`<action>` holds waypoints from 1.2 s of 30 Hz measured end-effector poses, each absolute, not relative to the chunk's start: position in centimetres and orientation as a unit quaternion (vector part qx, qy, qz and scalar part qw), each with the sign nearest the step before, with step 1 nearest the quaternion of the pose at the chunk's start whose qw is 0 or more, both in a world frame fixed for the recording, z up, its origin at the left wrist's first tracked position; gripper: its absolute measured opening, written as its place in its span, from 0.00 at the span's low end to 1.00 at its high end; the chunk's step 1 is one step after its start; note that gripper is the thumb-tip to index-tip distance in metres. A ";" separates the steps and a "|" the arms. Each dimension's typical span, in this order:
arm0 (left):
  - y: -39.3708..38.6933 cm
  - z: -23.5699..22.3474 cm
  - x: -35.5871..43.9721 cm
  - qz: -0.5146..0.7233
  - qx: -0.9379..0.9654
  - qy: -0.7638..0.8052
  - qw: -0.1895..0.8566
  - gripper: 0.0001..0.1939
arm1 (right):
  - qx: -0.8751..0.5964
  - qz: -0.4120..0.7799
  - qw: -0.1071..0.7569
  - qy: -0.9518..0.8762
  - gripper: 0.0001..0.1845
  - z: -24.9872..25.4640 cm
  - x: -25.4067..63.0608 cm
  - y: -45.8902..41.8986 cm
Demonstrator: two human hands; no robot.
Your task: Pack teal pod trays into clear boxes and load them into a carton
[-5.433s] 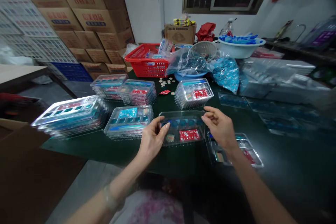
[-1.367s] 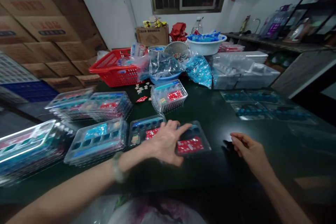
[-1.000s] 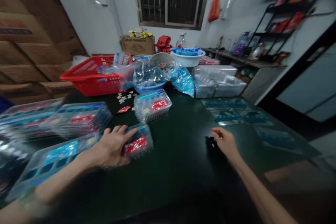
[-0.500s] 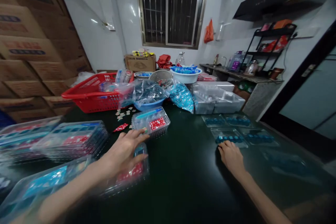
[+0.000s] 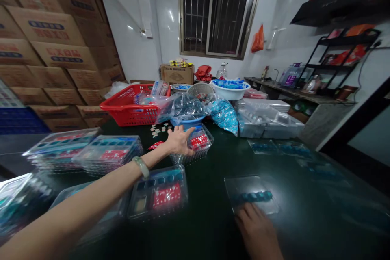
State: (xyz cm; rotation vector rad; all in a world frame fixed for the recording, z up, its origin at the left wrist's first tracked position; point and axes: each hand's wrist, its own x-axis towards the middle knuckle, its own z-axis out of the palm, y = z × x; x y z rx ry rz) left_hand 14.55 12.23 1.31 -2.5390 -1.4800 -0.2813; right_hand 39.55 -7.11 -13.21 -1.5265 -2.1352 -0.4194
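My left hand (image 5: 179, 141) reaches far forward with fingers spread and rests on top of a stack of clear filled trays (image 5: 199, 146) that show a red packet. My right hand (image 5: 257, 231) lies low at the table's near edge, its fingertips touching a clear tray (image 5: 251, 195) with a row of blue pieces; its fingers are blurred and partly cut off. Between the two arms sits a closed clear tray (image 5: 160, 195) with a red packet and blue pieces inside.
Stacks of filled trays (image 5: 105, 158) stand at left on the dark green table (image 5: 213, 227). Behind are a red basket (image 5: 131, 107), bags of blue pieces (image 5: 224, 115), a white basin (image 5: 230, 89) and empty clear trays (image 5: 268, 124). Cardboard boxes (image 5: 57, 55) line the left wall.
My left hand has let go of the closed tray and stretched forward onto the far stack. My right hand has drawn a tray with blue pieces back toward me. The camera tilted up.
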 end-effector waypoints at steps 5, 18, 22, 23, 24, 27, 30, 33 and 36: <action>11.8 3.6 14.0 -0.130 -0.854 -0.497 0.081 0.40 | -0.574 -0.194 0.240 -0.759 0.12 -13.6 42.1 -7.1; -4.2 -2.7 18.2 -0.038 -0.938 -0.314 -0.138 0.51 | -0.702 -0.170 0.224 -0.654 0.11 -12.2 51.8 -13.0; -3.6 -4.8 18.5 0.025 -0.940 -0.291 -0.176 0.59 | -0.698 -0.149 0.214 -0.667 0.12 -13.4 54.2 -13.6; -3.2 -4.6 18.5 0.035 -0.938 -0.288 -0.190 0.60 | -0.699 -0.151 0.215 -0.666 0.11 -13.7 54.4 -13.4; -2.8 -4.1 18.4 0.036 -0.935 -0.288 -0.205 0.59 | -0.697 -0.156 0.216 -0.666 0.11 -13.9 54.5 -13.2; -1.9 -1.8 18.3 -0.042 -0.915 -0.321 -0.241 0.46 | -0.681 -0.167 0.209 -0.681 0.11 -14.2 54.5 -12.2; -1.1 0.3 18.0 -0.187 -0.885 -0.359 -0.229 0.29 | -0.655 -0.187 0.197 -0.706 0.14 -14.1 54.0 -11.8; -0.2 0.9 17.7 -0.268 -0.861 -0.383 -0.201 0.21 | -0.641 -0.224 0.177 -0.712 0.12 -13.8 53.0 -12.3; 0.3 0.3 17.6 -0.293 -0.859 -0.376 -0.189 0.19 | -0.628 -0.268 0.167 -0.711 0.09 -13.1 51.8 -13.2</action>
